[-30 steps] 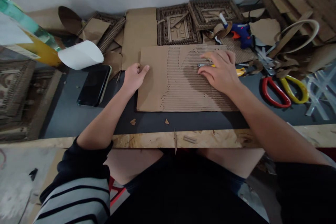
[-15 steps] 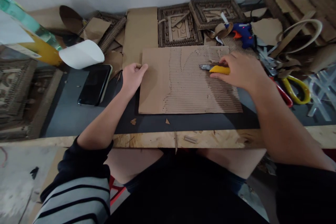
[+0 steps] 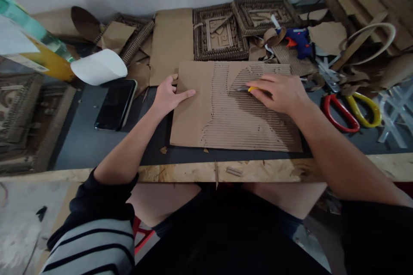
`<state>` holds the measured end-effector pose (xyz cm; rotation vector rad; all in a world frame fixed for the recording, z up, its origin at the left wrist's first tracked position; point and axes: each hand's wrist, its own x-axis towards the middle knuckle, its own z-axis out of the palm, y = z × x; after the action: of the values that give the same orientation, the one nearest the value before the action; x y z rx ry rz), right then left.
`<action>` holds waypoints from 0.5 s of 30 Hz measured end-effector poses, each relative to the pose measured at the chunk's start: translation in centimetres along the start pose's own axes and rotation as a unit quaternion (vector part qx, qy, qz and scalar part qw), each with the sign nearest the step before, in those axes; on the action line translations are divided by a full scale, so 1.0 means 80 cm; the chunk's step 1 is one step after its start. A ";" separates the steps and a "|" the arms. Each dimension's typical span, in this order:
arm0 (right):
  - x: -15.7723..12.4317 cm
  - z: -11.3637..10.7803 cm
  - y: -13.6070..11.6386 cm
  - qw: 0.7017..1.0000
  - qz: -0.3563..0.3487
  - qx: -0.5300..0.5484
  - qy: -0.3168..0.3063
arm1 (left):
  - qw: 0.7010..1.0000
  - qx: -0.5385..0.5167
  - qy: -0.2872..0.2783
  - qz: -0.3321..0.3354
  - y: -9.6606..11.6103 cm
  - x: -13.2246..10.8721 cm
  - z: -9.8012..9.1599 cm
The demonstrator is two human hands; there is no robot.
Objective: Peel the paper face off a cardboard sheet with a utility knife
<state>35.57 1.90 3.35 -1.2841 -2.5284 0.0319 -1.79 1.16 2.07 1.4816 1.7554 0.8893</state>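
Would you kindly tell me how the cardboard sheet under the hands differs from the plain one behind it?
The front sheet shows exposed ridges over much of its face, while the rear sheet looks smooth where visible. In view, the front sheet is wider than the rear sheet. The left hand has its thumb on the front sheet, whereas the rear sheet lies unheld. Both are brown cardboard.
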 end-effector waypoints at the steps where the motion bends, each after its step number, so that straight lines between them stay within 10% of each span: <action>1: -0.001 -0.001 0.001 1.000 0.002 -0.003 -0.003 | 1.000 0.000 -0.002 -0.001 0.000 0.000 0.000; 15: 0.006 0.013 -0.013 1.000 -0.025 0.001 -0.017 | 1.000 -0.007 -0.012 0.007 -0.003 0.000 0.000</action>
<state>34.23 1.76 2.66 -1.2294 -2.5873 0.0444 -1.94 1.12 1.90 1.4907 1.7202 0.8867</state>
